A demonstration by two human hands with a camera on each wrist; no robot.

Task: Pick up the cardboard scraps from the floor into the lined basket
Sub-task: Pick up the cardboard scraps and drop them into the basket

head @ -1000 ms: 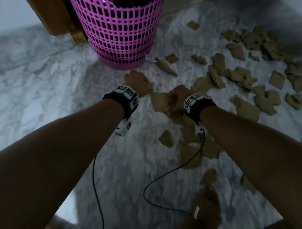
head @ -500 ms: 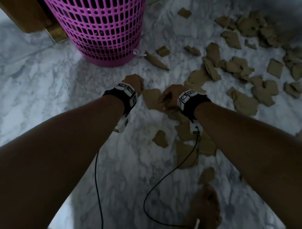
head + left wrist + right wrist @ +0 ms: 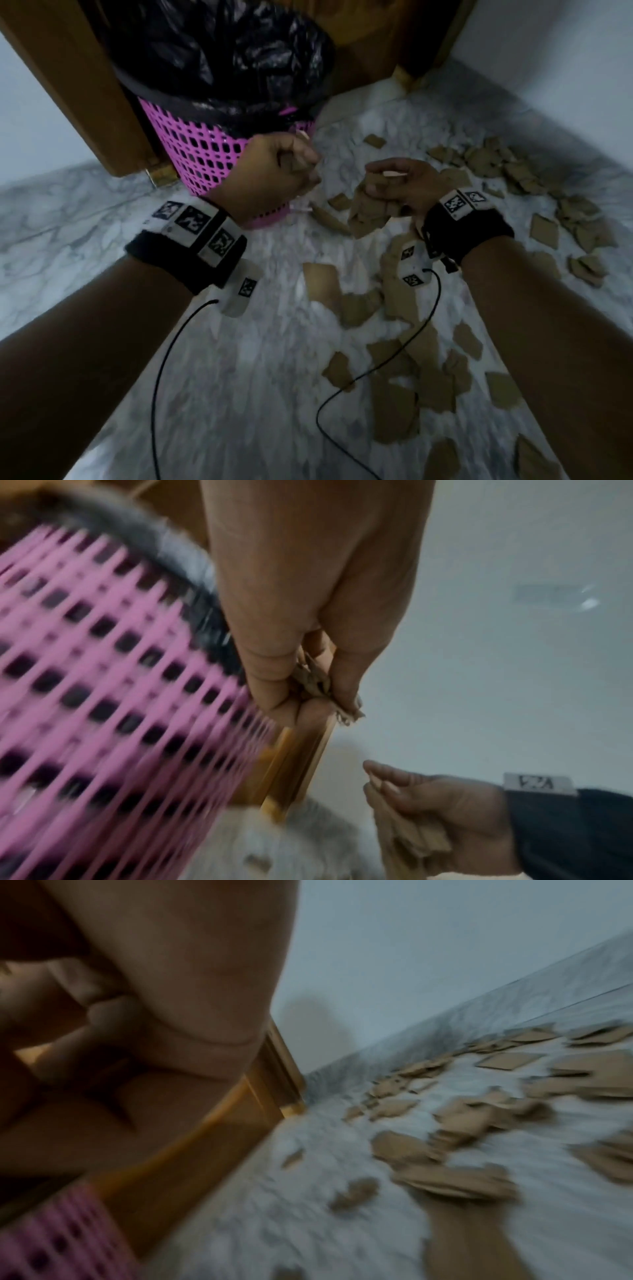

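Note:
The pink mesh basket (image 3: 209,154) with a black plastic liner (image 3: 219,58) stands at the top left of the head view, and fills the left of the left wrist view (image 3: 103,696). My left hand (image 3: 291,164) is raised beside the basket's wall, below its rim, and grips a small wad of cardboard scraps (image 3: 315,685). My right hand (image 3: 387,188) hovers to the right of it, clutching a bigger bunch of scraps (image 3: 370,212). Several loose brown scraps (image 3: 394,394) lie on the marble floor.
A wooden door frame (image 3: 78,102) rises behind and left of the basket, with a white wall (image 3: 565,44) at the right. More scraps (image 3: 544,233) are strewn toward the far right. Black wrist cables (image 3: 376,366) hang over the floor.
Both hands have lifted off the floor with scraps in them and moved up toward the basket. The view has tilted up, so the liner and rim now show.

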